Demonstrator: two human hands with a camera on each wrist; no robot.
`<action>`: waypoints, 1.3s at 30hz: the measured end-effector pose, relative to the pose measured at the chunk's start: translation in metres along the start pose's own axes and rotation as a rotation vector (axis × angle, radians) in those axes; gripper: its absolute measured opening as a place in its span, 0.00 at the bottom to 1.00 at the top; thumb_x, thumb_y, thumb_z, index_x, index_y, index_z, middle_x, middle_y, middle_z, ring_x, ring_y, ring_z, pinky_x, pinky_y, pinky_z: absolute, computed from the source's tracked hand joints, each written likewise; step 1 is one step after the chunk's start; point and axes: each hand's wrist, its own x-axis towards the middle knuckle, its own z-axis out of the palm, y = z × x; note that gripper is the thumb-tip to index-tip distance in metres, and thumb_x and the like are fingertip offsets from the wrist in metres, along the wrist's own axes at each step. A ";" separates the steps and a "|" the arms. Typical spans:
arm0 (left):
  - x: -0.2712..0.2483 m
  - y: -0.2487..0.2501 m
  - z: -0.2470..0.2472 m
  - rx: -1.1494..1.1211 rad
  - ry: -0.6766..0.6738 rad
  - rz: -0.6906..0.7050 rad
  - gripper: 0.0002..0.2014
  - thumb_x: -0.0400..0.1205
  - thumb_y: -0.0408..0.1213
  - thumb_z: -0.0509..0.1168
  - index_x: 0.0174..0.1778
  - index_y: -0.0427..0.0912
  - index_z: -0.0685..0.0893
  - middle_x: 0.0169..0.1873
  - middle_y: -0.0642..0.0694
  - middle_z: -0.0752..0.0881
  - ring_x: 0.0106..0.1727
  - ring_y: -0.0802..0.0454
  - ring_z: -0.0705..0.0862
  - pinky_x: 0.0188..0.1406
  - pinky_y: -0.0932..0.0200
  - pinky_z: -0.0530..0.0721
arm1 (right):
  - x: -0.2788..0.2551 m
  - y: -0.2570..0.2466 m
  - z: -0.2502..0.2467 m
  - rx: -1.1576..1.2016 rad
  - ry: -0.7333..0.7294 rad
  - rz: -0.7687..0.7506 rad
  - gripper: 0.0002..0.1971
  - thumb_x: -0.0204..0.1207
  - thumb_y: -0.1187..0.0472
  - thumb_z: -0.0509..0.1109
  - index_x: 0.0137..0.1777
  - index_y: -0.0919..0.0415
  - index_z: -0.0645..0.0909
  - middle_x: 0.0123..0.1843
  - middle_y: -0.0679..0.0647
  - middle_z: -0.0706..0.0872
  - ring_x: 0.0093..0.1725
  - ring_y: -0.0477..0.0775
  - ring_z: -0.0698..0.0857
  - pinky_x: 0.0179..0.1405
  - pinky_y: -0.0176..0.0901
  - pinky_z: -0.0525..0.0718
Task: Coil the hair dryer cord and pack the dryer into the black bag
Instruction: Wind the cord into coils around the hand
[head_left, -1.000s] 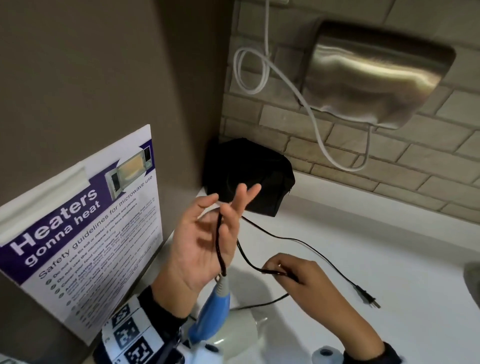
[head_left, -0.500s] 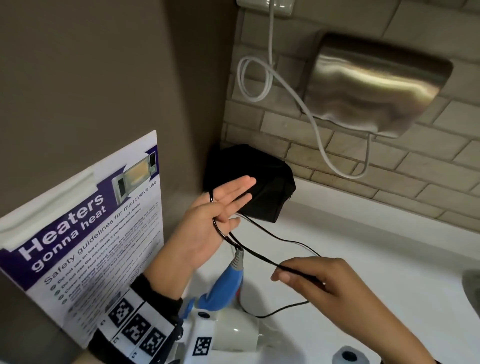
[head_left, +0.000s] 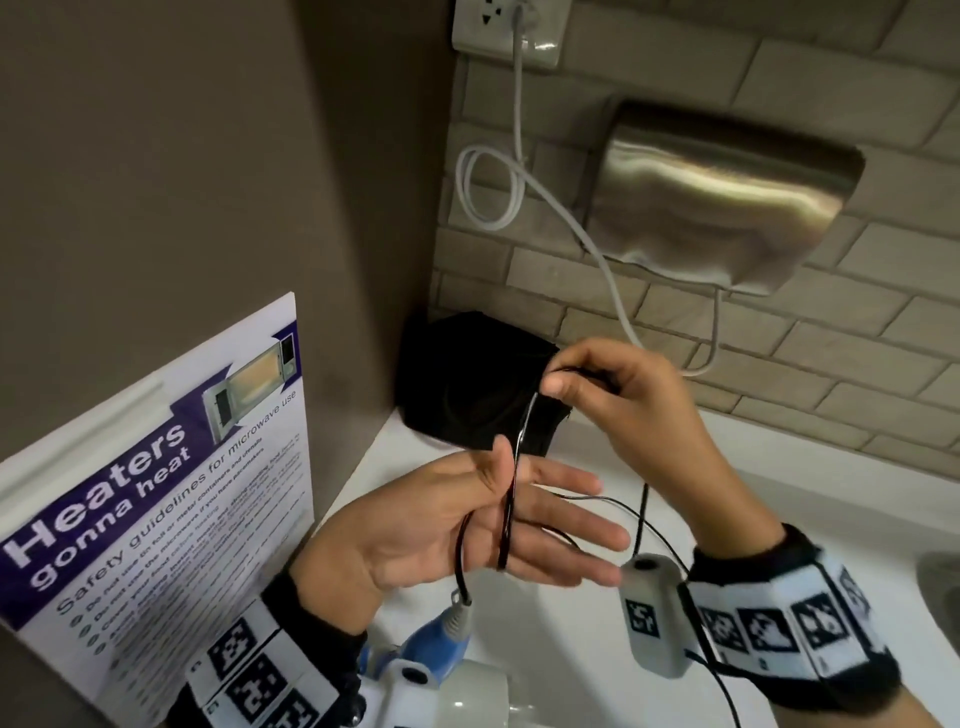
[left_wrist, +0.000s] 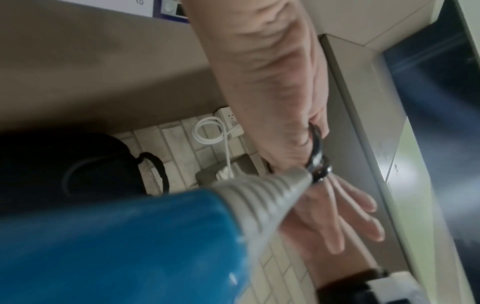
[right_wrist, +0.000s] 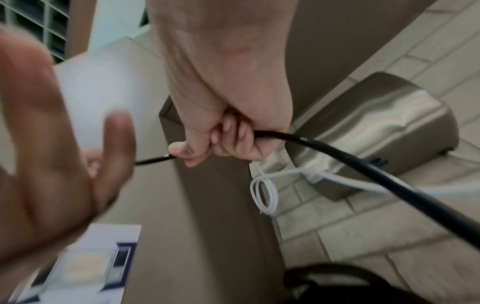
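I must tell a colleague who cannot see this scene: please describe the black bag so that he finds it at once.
Find the steel wall unit on the brick wall. Below and left of it, in the corner of the white counter, sits the black bag. It is the only soft, dark thing there, behind both hands.

right hand (head_left: 618, 400) pinches cord (head_left: 506, 525) looped over flat left hand (head_left: 467, 525).
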 end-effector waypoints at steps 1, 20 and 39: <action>-0.001 0.001 0.003 -0.010 -0.031 -0.003 0.31 0.80 0.58 0.56 0.71 0.38 0.76 0.60 0.36 0.87 0.61 0.33 0.85 0.69 0.36 0.76 | 0.002 0.005 0.008 -0.012 -0.016 0.002 0.04 0.73 0.55 0.73 0.38 0.50 0.85 0.34 0.42 0.88 0.36 0.41 0.84 0.40 0.33 0.80; -0.003 -0.006 -0.035 -0.209 0.473 0.566 0.39 0.79 0.22 0.56 0.80 0.62 0.57 0.75 0.42 0.76 0.71 0.38 0.78 0.71 0.42 0.73 | -0.104 0.028 0.039 -0.213 -0.339 0.237 0.09 0.83 0.56 0.62 0.56 0.45 0.83 0.24 0.29 0.78 0.23 0.42 0.73 0.28 0.24 0.68; -0.012 -0.016 -0.012 0.039 0.240 0.231 0.34 0.78 0.45 0.69 0.76 0.36 0.65 0.69 0.30 0.79 0.69 0.30 0.79 0.73 0.39 0.72 | -0.047 -0.014 0.007 -0.440 -0.043 -0.145 0.05 0.79 0.54 0.65 0.47 0.44 0.83 0.39 0.42 0.87 0.41 0.42 0.85 0.39 0.45 0.82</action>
